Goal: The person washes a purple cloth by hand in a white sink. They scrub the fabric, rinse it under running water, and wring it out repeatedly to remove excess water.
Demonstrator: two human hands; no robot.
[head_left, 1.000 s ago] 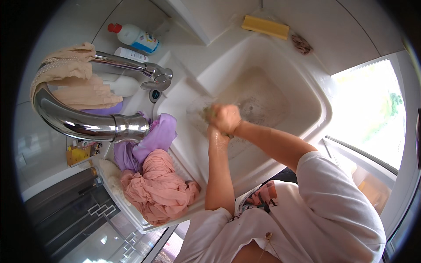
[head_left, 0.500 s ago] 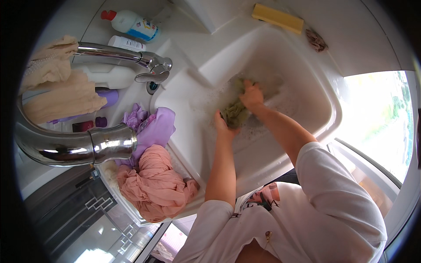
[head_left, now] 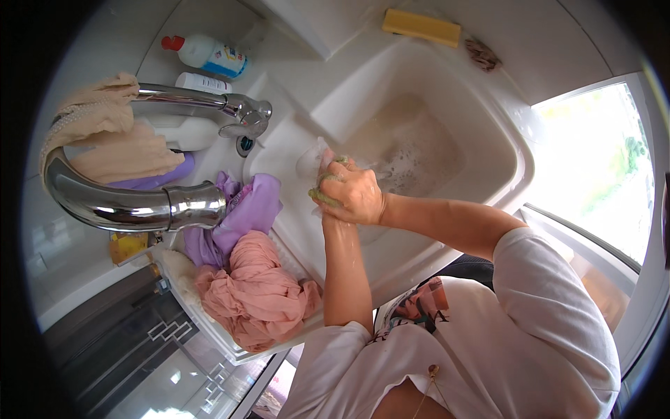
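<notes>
My right hand (head_left: 359, 192) is closed over a wet, bunched olive-green cloth (head_left: 324, 195) above the soapy water (head_left: 412, 157) in the white sink (head_left: 518, 174). My left hand (head_left: 328, 157) grips the same cloth, mostly hidden behind my right hand, with a few fingertips showing. On the sink's left ledge, near my left forearm, lie a crumpled lilac cloth (head_left: 251, 206) and a bunched salmon-pink cloth (head_left: 255, 297).
A chrome faucet (head_left: 112, 206) arches at left, beige cloths (head_left: 125, 160) draped by it. A red-capped bottle (head_left: 209, 56) and white bottle (head_left: 202, 82) stand behind. A yellow bar-shaped object (head_left: 419, 28) and brown wad (head_left: 481, 54) lie at the back. A window (head_left: 586, 167) is on the right.
Half a second ago my hands were apart, low in the water with the cloth spread between them. Now they are together higher up and further left, squeezing it into a bunch.
</notes>
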